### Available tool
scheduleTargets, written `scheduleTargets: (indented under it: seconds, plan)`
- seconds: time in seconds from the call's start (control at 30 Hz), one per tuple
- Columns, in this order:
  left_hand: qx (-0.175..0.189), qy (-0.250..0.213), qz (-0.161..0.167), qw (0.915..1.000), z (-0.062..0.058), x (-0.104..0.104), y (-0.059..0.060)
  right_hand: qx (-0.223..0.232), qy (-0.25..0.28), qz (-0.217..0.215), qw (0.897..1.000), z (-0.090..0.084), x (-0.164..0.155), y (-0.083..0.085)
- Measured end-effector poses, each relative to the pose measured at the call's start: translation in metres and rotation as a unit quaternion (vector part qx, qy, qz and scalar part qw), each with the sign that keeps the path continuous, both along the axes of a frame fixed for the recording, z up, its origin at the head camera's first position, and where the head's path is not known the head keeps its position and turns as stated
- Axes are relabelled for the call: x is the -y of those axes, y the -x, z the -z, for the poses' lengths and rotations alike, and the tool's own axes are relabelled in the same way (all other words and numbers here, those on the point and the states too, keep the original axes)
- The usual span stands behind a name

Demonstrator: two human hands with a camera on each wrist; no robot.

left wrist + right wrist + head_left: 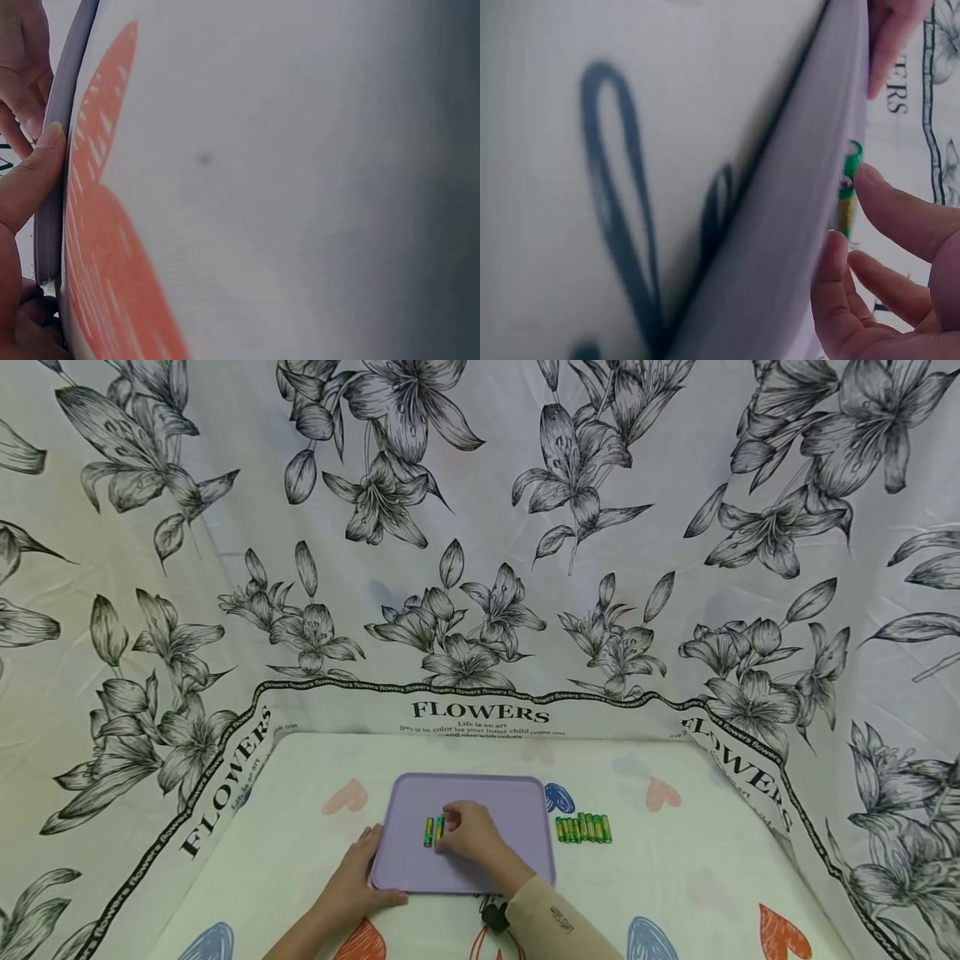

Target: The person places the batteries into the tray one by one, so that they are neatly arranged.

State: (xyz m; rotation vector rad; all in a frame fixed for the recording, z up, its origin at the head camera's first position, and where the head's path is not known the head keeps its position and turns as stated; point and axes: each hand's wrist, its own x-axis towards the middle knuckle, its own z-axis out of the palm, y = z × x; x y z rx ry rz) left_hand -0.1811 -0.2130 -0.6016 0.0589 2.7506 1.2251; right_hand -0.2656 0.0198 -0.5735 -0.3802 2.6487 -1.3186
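Note:
A light purple rectangular tray lies on the printed cloth. My left hand rests at its near left corner, thumb along the near edge and fingers along the left side. The left wrist view shows that thumb against the tray's rim. Over the middle of the tray, my right hand pinches a green and yellow battery between thumb and fingers, partly hidden by them. Just left of it lies another such battery. The pinched battery shows beyond the tray wall in the right wrist view.
Several more green batteries lie side by side on the cloth, right of the tray. A small black object sits near the tray's front edge, by the right sleeve. A flower-printed curtain hangs behind and at both sides.

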Motion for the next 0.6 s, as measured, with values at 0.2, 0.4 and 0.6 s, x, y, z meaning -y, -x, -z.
scheduleTargets:
  seconds: [0.2,0.4,0.6]
  plan:
    - [0.005,0.002,0.0,1.0,0.0,-0.001,-0.001,0.007,0.032,0.013,0.999,-0.013,-0.018,0.002]
    - [0.008,-0.005,0.001,1.0,-0.001,-0.001,-0.001,-0.011,0.038,0.022,0.999,-0.031,-0.05,0.003]
    - [0.007,-0.003,0.004,1.0,0.0,0.0,0.0,-0.041,0.034,0.037,0.998,-0.046,-0.087,0.007]
